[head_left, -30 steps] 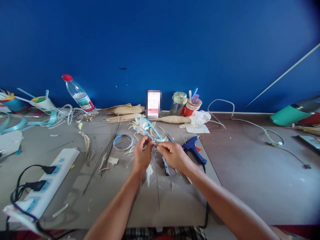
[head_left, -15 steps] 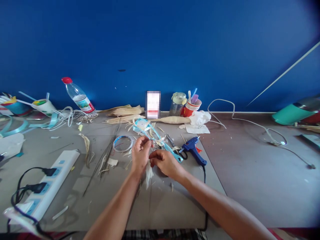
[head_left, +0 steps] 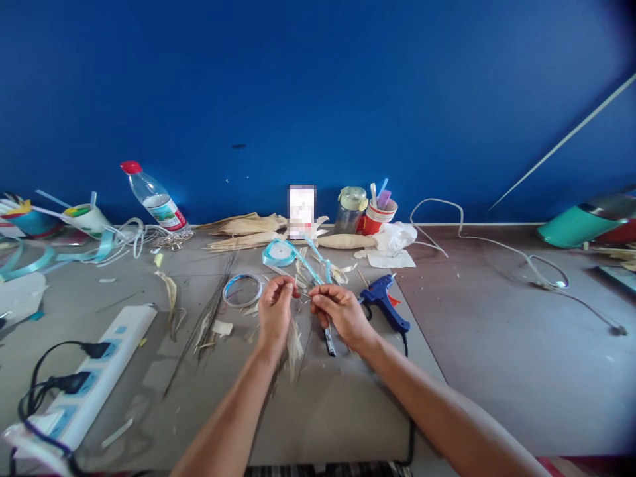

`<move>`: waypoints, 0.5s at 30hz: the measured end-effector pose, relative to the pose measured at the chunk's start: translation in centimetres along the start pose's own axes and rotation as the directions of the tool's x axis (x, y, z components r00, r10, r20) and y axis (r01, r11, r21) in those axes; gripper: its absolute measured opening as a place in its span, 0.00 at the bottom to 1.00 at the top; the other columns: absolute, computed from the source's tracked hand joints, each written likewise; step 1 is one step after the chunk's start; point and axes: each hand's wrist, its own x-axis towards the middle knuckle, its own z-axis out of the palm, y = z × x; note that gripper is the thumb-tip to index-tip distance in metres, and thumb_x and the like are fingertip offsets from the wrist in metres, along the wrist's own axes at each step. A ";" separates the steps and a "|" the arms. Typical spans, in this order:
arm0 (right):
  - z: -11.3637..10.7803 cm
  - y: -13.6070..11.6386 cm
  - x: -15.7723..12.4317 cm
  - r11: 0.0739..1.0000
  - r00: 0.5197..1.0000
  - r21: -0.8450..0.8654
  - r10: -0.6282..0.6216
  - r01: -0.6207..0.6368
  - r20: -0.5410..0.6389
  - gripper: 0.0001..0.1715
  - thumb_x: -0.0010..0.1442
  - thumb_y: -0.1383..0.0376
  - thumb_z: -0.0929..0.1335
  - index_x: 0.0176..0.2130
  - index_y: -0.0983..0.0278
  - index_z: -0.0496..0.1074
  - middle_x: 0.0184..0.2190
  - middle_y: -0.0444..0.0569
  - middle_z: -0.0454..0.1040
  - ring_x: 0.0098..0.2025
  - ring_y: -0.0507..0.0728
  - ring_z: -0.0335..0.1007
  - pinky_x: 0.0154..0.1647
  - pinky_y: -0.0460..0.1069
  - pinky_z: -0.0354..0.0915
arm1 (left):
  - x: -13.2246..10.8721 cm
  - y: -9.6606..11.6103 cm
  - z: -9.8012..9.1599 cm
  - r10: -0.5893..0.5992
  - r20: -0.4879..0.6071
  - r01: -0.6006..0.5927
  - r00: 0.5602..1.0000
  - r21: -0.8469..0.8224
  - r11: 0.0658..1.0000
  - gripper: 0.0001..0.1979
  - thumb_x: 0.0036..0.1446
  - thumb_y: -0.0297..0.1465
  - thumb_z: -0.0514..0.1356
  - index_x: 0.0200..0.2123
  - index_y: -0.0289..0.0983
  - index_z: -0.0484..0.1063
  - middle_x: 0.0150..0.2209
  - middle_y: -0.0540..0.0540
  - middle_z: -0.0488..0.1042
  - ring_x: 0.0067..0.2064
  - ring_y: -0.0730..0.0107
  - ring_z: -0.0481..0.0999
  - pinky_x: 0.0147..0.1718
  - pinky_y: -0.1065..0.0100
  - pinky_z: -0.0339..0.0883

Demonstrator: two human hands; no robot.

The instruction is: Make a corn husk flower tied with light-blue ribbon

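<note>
My left hand [head_left: 276,306] is closed in a pinch above the middle of the table. Close beside it my right hand [head_left: 340,315] pinches too, the fingertips a small gap apart. A thin strand [head_left: 303,293] seems to span that gap; its material is too small to make out. Pale dry husk strips [head_left: 295,348] hang or lie below my left hand. Under my right hand a dark, pen-like tool [head_left: 330,342] sticks out, its upper part hidden. Light blue ribbon [head_left: 311,265] and pale husk scraps lie just beyond my fingers, by a ribbon roll [head_left: 279,253].
A blue glue gun [head_left: 385,301] lies right of my hands. A tape roll [head_left: 242,290] and thin wires [head_left: 211,305] are on the left, with a power strip [head_left: 106,364] nearer. Bottle [head_left: 156,199], husks [head_left: 243,225], jar [head_left: 351,209] and red cups [head_left: 377,215] line the wall.
My right hand has moved slightly up and right, away from the left. The light blue ribbon has shifted away from beside the glue gun, and the dark tool now shows beneath my right hand.
</note>
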 end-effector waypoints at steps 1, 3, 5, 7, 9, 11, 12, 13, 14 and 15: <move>-0.2 -0.1 0.1 0.999 1.000 0.040 -0.009 0.008 0.010 0.10 0.50 0.61 0.69 0.32 0.65 0.70 0.19 0.40 0.70 0.13 0.44 0.57 0.15 0.42 0.50 | 0.0 0.0 0.0 -0.001 -0.006 0.001 1.000 -0.003 1.000 0.06 0.52 0.32 0.57 0.32 0.36 0.70 0.26 0.51 0.70 0.28 0.75 0.69 0.31 0.72 0.63; -0.6 -0.2 0.3 0.994 0.999 0.109 -0.024 0.021 0.025 0.10 0.50 0.61 0.70 0.32 0.65 0.70 0.20 0.40 0.70 0.13 0.44 0.57 0.15 0.42 0.50 | 0.0 -0.1 0.0 -0.001 -0.022 0.001 1.000 -0.002 1.000 0.07 0.53 0.33 0.57 0.33 0.36 0.69 0.25 0.52 0.69 0.27 0.76 0.69 0.30 0.72 0.62; -0.9 -0.2 0.5 0.988 0.999 0.155 -0.027 0.021 0.035 0.10 0.51 0.61 0.70 0.32 0.65 0.70 0.20 0.40 0.70 0.13 0.44 0.57 0.16 0.42 0.49 | 0.0 -0.2 -0.1 0.003 -0.031 -0.003 1.000 0.012 1.000 0.07 0.53 0.34 0.57 0.33 0.36 0.69 0.24 0.52 0.68 0.26 0.77 0.68 0.29 0.73 0.61; -1.0 -0.1 0.6 0.986 0.999 0.164 -0.018 0.011 0.044 0.10 0.51 0.62 0.70 0.32 0.66 0.71 0.20 0.40 0.70 0.13 0.44 0.57 0.16 0.42 0.49 | 0.0 -0.2 -0.1 0.010 -0.016 -0.009 1.000 0.027 1.000 0.07 0.54 0.34 0.56 0.33 0.36 0.69 0.23 0.53 0.67 0.25 0.77 0.66 0.27 0.73 0.60; -1.0 0.0 0.6 0.989 0.999 0.147 -0.010 0.003 0.045 0.10 0.50 0.62 0.70 0.33 0.66 0.71 0.19 0.40 0.70 0.13 0.44 0.57 0.15 0.42 0.49 | 0.0 -0.1 -0.1 0.017 0.007 -0.017 1.000 0.030 0.999 0.07 0.55 0.34 0.55 0.33 0.37 0.69 0.22 0.54 0.66 0.24 0.77 0.65 0.26 0.74 0.59; -0.9 0.1 0.6 0.993 0.999 0.118 0.003 -0.007 0.036 0.11 0.49 0.62 0.70 0.33 0.66 0.71 0.19 0.40 0.70 0.13 0.44 0.56 0.15 0.42 0.49 | -0.1 0.0 0.0 0.020 0.026 -0.021 0.999 0.045 0.999 0.07 0.55 0.33 0.54 0.32 0.37 0.69 0.21 0.54 0.65 0.23 0.77 0.64 0.25 0.74 0.58; -0.8 0.1 0.5 0.995 0.999 0.102 0.012 -0.015 0.030 0.11 0.49 0.62 0.70 0.33 0.66 0.71 0.19 0.40 0.69 0.13 0.44 0.55 0.14 0.42 0.48 | -0.1 0.0 0.0 0.019 0.032 -0.021 0.999 0.060 0.998 0.07 0.55 0.32 0.54 0.31 0.37 0.69 0.20 0.54 0.65 0.23 0.77 0.64 0.24 0.73 0.58; -0.7 0.1 0.5 0.996 1.000 0.083 0.021 -0.022 0.021 0.11 0.49 0.62 0.70 0.33 0.66 0.71 0.18 0.40 0.69 0.13 0.44 0.54 0.14 0.42 0.47 | -0.1 0.1 0.0 0.015 0.038 -0.018 0.999 0.080 0.997 0.06 0.54 0.32 0.54 0.30 0.36 0.69 0.20 0.54 0.65 0.23 0.77 0.64 0.24 0.73 0.58; -0.7 0.1 0.5 0.998 1.000 0.063 0.028 -0.029 0.013 0.12 0.48 0.61 0.70 0.33 0.66 0.71 0.18 0.40 0.69 0.13 0.43 0.53 0.14 0.42 0.47 | -0.1 0.1 0.0 0.006 0.042 -0.010 0.999 0.100 0.995 0.06 0.53 0.31 0.54 0.29 0.36 0.70 0.20 0.53 0.65 0.23 0.76 0.64 0.24 0.73 0.58; -0.6 0.1 0.4 0.999 0.999 0.038 0.034 -0.034 0.003 0.12 0.48 0.61 0.70 0.33 0.66 0.71 0.18 0.40 0.68 0.13 0.43 0.52 0.14 0.42 0.46 | -0.1 0.1 0.0 -0.006 0.045 0.000 0.999 0.117 0.993 0.06 0.52 0.31 0.55 0.29 0.36 0.70 0.20 0.53 0.65 0.23 0.76 0.65 0.25 0.73 0.59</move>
